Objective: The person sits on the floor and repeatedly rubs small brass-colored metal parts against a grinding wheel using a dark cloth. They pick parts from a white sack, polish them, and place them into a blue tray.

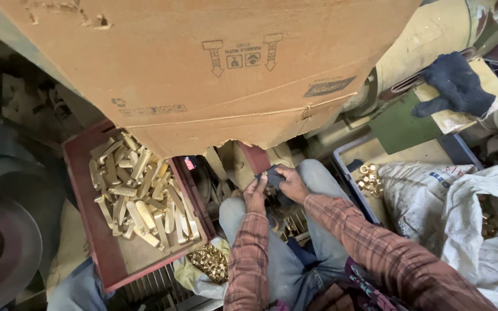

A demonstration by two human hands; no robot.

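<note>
Plaid-sleeved forearms are seen nearest the camera, reaching forward over blue-jeaned knees. Both hands are closed on a small dark blue cloth-like piece held between them above the knees: the left hand pinches its near-left edge, the right hand grips its right side. Whether a metal part is wrapped inside cannot be told.

Progress, as judged: the shallow dark red tray at the left is found largely filled with elongated brass-coloured bars, stacked loosely; its near corner is bare. A heap of small brass-coloured ring fittings lies below the tray's near edge, and more of the same are noted in the blue plastic crate to the right. Which stock is finished and which is pending cannot be determined.

Clearances: a large brown cardboard sheet overhangs the work, its torn lower edge just above the hands, so upward travel is restricted. The tray rim stands near the left knee; the crate wall is just beside the right knee. White woven sacks crowd the right side. A dark knitted glove rests on machinery, well apart. Open room is confined to the lap.
</note>
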